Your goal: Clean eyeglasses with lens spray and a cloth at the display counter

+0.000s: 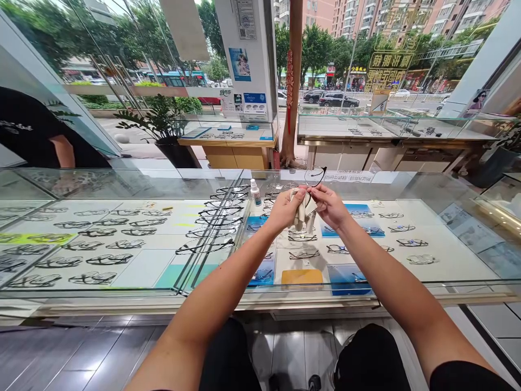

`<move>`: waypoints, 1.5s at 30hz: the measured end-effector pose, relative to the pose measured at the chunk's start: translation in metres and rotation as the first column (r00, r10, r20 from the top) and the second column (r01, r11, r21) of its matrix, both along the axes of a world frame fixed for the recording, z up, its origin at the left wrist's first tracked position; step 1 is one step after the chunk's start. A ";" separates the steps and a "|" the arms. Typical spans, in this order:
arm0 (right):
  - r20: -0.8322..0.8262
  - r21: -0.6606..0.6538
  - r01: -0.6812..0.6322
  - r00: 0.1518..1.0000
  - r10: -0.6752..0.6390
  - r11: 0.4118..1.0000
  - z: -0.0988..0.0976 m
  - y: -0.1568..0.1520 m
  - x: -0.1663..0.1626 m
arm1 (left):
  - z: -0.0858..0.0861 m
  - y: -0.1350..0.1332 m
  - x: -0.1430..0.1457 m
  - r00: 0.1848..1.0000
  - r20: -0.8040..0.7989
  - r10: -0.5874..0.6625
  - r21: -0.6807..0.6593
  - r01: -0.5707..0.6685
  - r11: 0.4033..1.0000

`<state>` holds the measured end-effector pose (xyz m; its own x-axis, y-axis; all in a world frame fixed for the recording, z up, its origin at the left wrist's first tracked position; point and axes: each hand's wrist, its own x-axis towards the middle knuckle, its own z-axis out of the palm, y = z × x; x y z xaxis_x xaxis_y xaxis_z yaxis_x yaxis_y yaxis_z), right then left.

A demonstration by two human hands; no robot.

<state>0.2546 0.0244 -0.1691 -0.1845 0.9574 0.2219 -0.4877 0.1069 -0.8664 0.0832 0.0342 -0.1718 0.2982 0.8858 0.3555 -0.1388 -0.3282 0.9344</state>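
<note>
Above the glass display counter, both my hands hold a pair of black-rimmed glasses. My left hand is closed on a pale cleaning cloth that hangs down from it and is pressed to one lens. My right hand pinches the glasses' frame, with the other lens sticking up above the fingers. A small white spray bottle with a blue label stands on the glass just left of my left hand.
Rows of spectacle frames lie inside the case under the glass. Another person in a black shirt stands beyond the counter at far left. More glass counters, a potted plant and shop windows lie behind.
</note>
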 end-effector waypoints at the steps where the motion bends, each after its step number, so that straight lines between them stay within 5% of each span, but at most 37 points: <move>1: -0.003 -0.004 0.003 1.000 -0.003 1.000 0.000 0.000 0.000 | 0.000 0.001 -0.001 1.000 -0.005 -0.009 -0.001 0.009 1.000; 11: -0.054 -0.028 0.005 0.999 -0.007 1.000 0.004 0.001 0.006 | 0.011 -0.005 -0.009 0.958 -0.039 -0.284 -0.069 0.281 0.957; 21: -0.047 -0.009 -0.045 0.998 0.044 0.999 0.001 0.000 -0.001 | 0.002 -0.001 0.000 1.000 -0.002 0.001 0.029 -0.001 1.000; 33: -0.054 -0.014 -0.041 0.998 0.040 0.999 -0.001 0.008 0.007 | 0.006 -0.002 -0.007 0.971 -0.025 -0.236 -0.060 0.234 0.970; 45: 0.068 0.055 -0.006 0.998 0.002 0.998 0.001 0.000 -0.002 | 0.004 -0.007 0.002 0.997 0.064 0.045 -0.077 -0.040 0.996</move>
<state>0.2527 0.0242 -0.1686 -0.2050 0.9433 0.2610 -0.4287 0.1532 -0.8904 0.0853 0.0275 -0.1680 0.2380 0.9221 0.3050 -0.1879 -0.2643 0.9460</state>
